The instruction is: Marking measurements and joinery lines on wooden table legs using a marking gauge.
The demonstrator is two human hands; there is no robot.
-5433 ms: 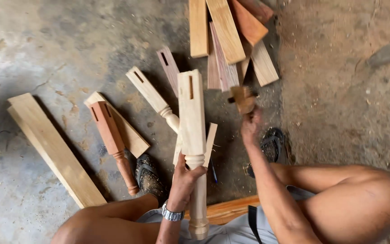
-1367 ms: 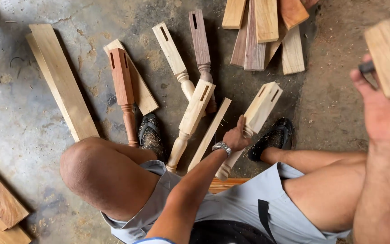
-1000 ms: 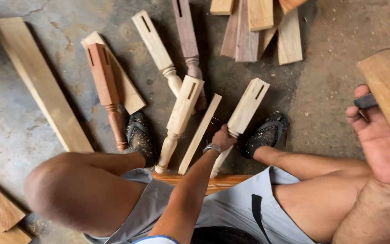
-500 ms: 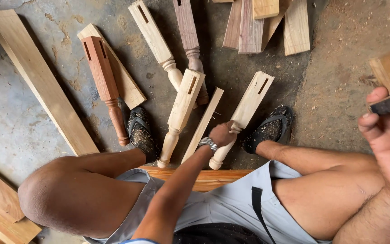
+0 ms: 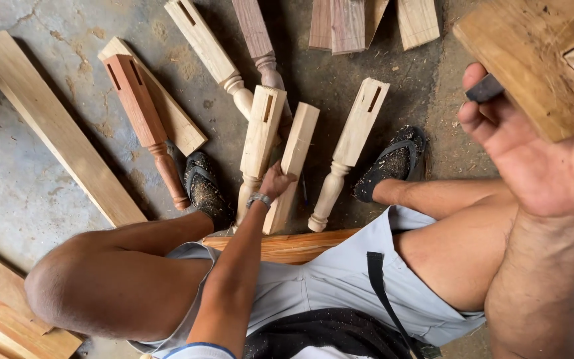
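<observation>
My left hand reaches down between my knees and closes on a pale flat slat lying on the concrete floor. The slat lies between two pale turned legs with mortise slots, one to its left and one to its right. My right hand is raised close to the camera at the right. It grips the dark handle of a wooden mallet, whose block head fills the upper right corner.
A reddish turned leg, a long pale plank, another pale leg and a dark leg fan out on the floor. Short boards lie at the top. My sandalled feet flank the legs. More boards lie at bottom left.
My left hand has let go of the right pale leg and shifted left onto the flat slat. My right hand with the mallet has come up nearer the camera.
</observation>
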